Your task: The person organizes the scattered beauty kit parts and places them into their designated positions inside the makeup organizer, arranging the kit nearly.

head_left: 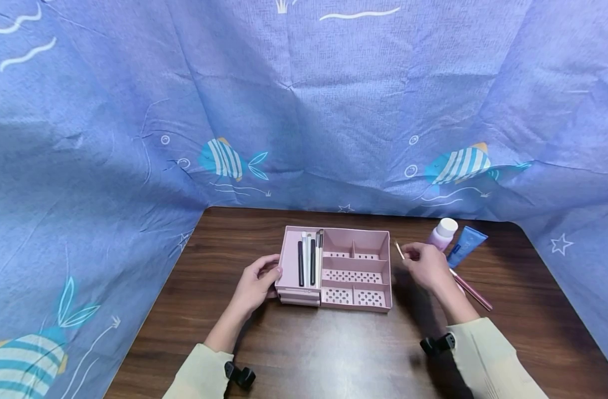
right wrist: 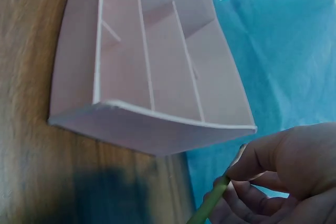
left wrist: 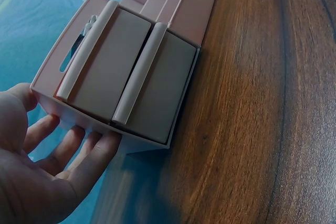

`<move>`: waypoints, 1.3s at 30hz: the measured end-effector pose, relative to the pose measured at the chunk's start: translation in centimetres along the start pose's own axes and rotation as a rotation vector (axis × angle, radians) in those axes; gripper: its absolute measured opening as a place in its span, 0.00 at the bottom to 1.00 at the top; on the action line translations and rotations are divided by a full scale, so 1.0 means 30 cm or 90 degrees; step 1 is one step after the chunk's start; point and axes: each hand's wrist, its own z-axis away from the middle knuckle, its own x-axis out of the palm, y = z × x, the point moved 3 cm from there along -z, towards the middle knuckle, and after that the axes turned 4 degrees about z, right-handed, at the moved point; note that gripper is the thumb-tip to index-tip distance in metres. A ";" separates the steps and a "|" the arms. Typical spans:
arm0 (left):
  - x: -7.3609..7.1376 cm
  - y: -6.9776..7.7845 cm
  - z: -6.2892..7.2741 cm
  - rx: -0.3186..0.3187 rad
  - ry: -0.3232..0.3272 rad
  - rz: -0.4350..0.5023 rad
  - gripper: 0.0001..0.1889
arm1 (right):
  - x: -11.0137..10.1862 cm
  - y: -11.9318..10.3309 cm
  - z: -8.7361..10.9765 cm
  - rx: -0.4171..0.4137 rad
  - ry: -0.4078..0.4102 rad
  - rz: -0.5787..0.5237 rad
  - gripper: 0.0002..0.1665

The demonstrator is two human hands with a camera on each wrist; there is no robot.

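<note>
A pink desk organizer (head_left: 356,266) stands on the table, with two drawers (left wrist: 107,59) at its left end. My left hand (head_left: 254,282) grips that end, thumb at the top edge and fingertips against the side. Several slim makeup brushes (head_left: 312,260) with black, white and pale handles stand in a slot of its left part. Just off the organizer's right side, my right hand (head_left: 425,266) pinches a slim brush (head_left: 399,250) between thumb and fingers. Its handle (right wrist: 210,203) looks yellow-green in the right wrist view. The open compartments (right wrist: 170,61) lie left of this hand.
Beyond my right hand stand a white-capped bottle (head_left: 445,228) and a blue tube (head_left: 467,245). A pink stick (head_left: 472,289) lies beside my right forearm. The dark wooden table (head_left: 333,354) ends at a blue fish-patterned cloth (head_left: 333,138) behind.
</note>
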 end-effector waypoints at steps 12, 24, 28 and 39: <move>0.000 -0.010 -0.003 0.001 0.006 -0.005 0.21 | -0.023 -0.114 -0.023 -0.045 0.001 -0.066 0.15; 0.001 -0.009 0.000 -0.005 0.011 -0.002 0.21 | 0.018 -0.220 -0.053 -0.027 -0.010 -0.222 0.21; 0.001 -0.018 -0.005 0.001 0.010 0.001 0.20 | 0.042 -0.265 -0.061 -0.006 -0.045 -0.292 0.22; -0.001 -0.016 -0.005 -0.004 0.013 0.000 0.20 | 0.119 -0.382 -0.085 0.023 -0.104 -0.439 0.22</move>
